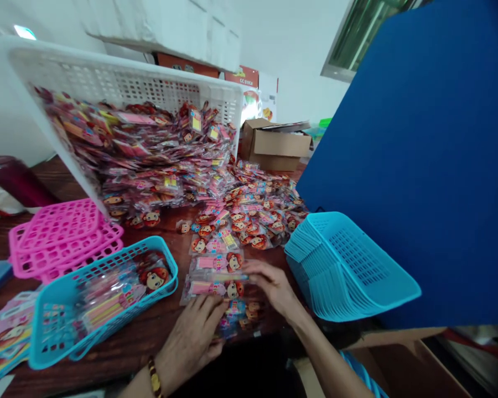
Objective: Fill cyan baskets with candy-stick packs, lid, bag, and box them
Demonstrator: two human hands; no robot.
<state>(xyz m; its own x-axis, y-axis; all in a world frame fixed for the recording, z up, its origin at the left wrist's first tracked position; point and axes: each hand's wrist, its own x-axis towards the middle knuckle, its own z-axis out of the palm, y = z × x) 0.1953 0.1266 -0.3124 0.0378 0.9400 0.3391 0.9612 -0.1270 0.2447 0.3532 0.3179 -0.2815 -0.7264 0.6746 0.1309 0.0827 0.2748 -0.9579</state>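
Small clear packets with a red-haired cartoon head and pink sticks lie in a column on the dark wooden table. My left hand (195, 331), with a bracelet at the wrist, rests its bent fingers on the lower edge of a packet (207, 288). From the right, my right hand (274, 284) pinches the right end of a blurred packet (222, 276) just above that one. Another packet (216, 262) lies flat beyond it. Beneath my hands are further packets (238, 314) with blue print. A blue basket (103, 271) holding several packets stands to the left.
A large white basket (120, 69) lies tipped, spilling a heap of packets (265, 210) onto the table. Nested blue baskets (336, 276) stand right, before a blue panel (431, 166). Pink lattice pieces (66, 237) and printed cards (10, 331) lie left. A cardboard box (276, 145) stands behind.
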